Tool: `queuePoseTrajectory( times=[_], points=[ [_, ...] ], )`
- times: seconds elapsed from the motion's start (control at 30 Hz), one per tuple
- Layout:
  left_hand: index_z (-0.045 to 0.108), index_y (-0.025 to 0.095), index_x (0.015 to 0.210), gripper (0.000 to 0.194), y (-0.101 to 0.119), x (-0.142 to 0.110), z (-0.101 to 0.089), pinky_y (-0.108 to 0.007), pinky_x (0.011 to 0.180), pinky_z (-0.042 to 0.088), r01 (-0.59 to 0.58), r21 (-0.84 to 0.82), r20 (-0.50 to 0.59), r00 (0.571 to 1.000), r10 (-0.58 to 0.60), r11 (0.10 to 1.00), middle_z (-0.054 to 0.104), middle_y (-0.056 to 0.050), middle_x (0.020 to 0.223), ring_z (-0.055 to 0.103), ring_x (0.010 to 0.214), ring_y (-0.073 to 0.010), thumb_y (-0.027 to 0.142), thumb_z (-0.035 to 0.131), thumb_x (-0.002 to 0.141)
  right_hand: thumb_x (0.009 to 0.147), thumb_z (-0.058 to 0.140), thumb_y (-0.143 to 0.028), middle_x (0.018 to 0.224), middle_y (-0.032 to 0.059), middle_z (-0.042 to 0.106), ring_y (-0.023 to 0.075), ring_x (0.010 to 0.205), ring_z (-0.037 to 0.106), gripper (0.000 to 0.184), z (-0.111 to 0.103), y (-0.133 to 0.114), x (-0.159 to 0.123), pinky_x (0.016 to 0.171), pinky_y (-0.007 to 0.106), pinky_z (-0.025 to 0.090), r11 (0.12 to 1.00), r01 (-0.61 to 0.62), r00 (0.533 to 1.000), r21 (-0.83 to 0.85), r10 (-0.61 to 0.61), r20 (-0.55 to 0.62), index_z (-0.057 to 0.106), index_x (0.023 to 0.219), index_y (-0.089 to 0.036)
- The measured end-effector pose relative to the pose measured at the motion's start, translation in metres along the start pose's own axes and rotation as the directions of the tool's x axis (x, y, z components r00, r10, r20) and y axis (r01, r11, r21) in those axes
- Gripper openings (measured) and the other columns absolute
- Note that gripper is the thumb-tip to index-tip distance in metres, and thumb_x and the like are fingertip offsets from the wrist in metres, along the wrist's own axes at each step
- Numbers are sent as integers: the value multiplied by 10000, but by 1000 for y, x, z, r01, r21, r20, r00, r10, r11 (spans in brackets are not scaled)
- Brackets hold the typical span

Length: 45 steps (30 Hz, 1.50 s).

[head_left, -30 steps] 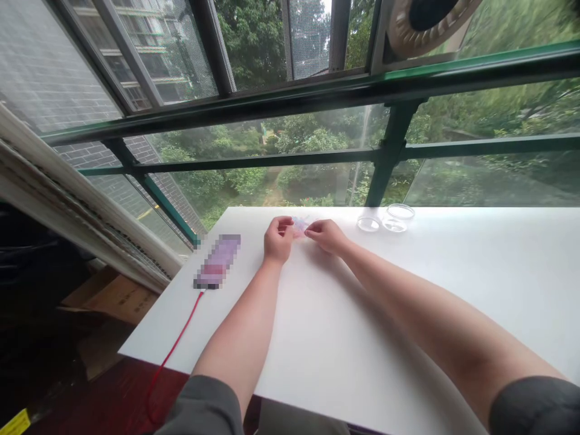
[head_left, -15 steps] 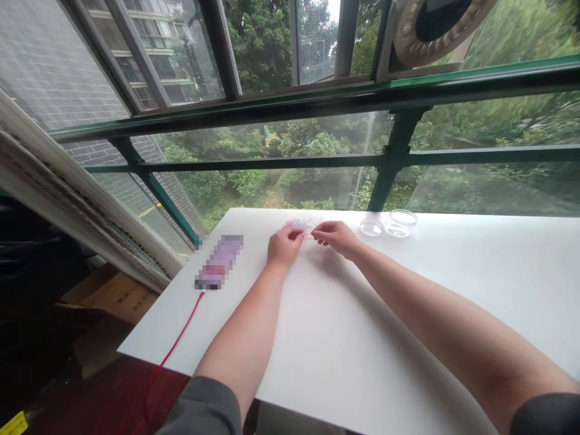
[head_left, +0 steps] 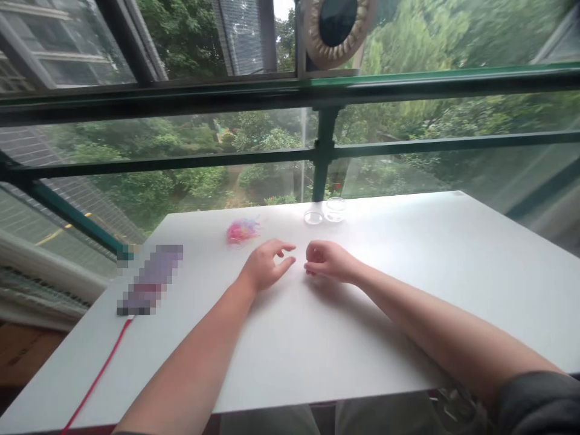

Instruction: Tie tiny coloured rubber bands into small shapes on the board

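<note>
My left hand [head_left: 267, 264] is held above the white table, thumb and fingers apart, with nothing visible between them. Just right of it, my right hand [head_left: 333, 260] has its fingers curled and the thumb pressed against them. Whatever it may hold is hidden or too small to name. Behind my left hand lies a loose pile of thin pink, blue and clear pieces [head_left: 243, 232]; their kind is too blurred to tell. Farther back, beyond my right hand, a shallow clear round dish [head_left: 313, 218] sits beside a taller clear round container [head_left: 336, 210].
A pixelated phone-like object [head_left: 151, 279] lies on the left of the white table [head_left: 453, 260], with a red cable [head_left: 97, 377] running off the front. Green railing [head_left: 203, 159] and window glass stand behind the table's far edge. A cardboard box [head_left: 27, 353] is at lower left.
Both hands have come away from the pile, toward me and to the right. The left fingers have spread, while the right fingers stay curled. My view has turned right.
</note>
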<state>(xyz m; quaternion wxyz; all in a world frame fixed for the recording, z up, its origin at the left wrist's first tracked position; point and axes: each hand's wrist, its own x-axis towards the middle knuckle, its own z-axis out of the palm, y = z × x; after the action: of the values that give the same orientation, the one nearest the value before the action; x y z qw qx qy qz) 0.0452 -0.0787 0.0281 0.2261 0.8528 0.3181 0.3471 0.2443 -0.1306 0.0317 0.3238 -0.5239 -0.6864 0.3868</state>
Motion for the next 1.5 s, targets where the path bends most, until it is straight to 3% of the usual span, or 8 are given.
queuePoseTrajectory(
  times=[0.07, 0.2, 0.43, 0.6, 0.8, 1.23, 1.4, 1.5],
  points=[
    [684, 257, 1040, 281, 19, -5, 12, -268, 648, 470, -12, -121, 165, 986, 32, 993, 706, -37, 909, 615, 702, -154, 278, 605, 771, 726, 595, -192, 620, -16, 666, 139, 566, 637, 123, -1, 5, -15, 514, 223, 452, 999, -24, 1000, 23, 25, -11, 472, 729, -201],
    [724, 263, 936, 212, 38, -6, 29, -234, 561, 420, 37, -189, 209, 978, 4, 981, 724, -24, 844, 589, 642, -131, 260, 557, 805, 716, 624, -207, 615, -28, 650, 139, 556, 634, 203, -4, 14, -28, 520, 228, 464, 988, -28, 999, 153, 34, -34, 422, 739, -213],
    [732, 178, 809, 234, 37, 2, 34, -221, 537, 384, 299, -256, 376, 907, -190, 920, 714, -36, 736, 533, 570, -109, 369, 602, 777, 692, 691, -266, 600, -28, 654, 149, 565, 641, 272, -10, 20, -28, 525, 229, 446, 973, 22, 999, 229, -31, 33, 436, 769, -210],
    [704, 128, 752, 257, 31, 14, 40, -237, 570, 410, 465, -464, 490, 844, -219, 754, 706, -74, 726, 593, 643, -145, 379, 670, 708, 684, 717, -310, 598, -31, 644, 128, 537, 615, 334, -11, 30, -25, 521, 229, 441, 901, 20, 996, 433, -53, 65, 425, 805, -205],
    [693, 121, 753, 241, 24, 9, 45, -207, 495, 337, 456, -491, 422, 870, -254, 742, 664, -44, 672, 503, 544, -89, 359, 653, 739, 662, 743, -309, 599, -31, 637, 131, 551, 614, 375, -12, 34, -24, 521, 236, 444, 858, 0, 999, 514, -18, 30, 417, 814, -205],
    [696, 129, 816, 255, 30, -3, 39, -214, 546, 387, 386, -394, 463, 867, -183, 834, 653, -52, 715, 512, 594, -99, 369, 651, 744, 699, 720, -284, 595, -21, 626, 131, 551, 578, 284, -11, 25, -35, 504, 233, 408, 960, 13, 998, 281, -28, 52, 455, 770, -211],
    [696, 132, 795, 205, 31, -3, 37, -214, 565, 392, 399, -399, 478, 859, -184, 826, 651, -35, 695, 513, 584, -90, 325, 642, 752, 701, 720, -296, 643, -14, 625, 127, 579, 581, 272, -11, 25, -35, 521, 236, 417, 946, 22, 997, 323, -43, 59, 485, 801, -203],
    [692, 151, 806, 181, 32, -4, 39, -217, 585, 406, 385, -385, 418, 883, -214, 839, 681, -35, 742, 548, 617, -100, 309, 609, 779, 728, 694, -309, 672, 8, 654, 141, 617, 603, 233, -13, 22, -36, 569, 258, 452, 927, 34, 997, 373, -58, 52, 515, 825, -196]
  ],
)
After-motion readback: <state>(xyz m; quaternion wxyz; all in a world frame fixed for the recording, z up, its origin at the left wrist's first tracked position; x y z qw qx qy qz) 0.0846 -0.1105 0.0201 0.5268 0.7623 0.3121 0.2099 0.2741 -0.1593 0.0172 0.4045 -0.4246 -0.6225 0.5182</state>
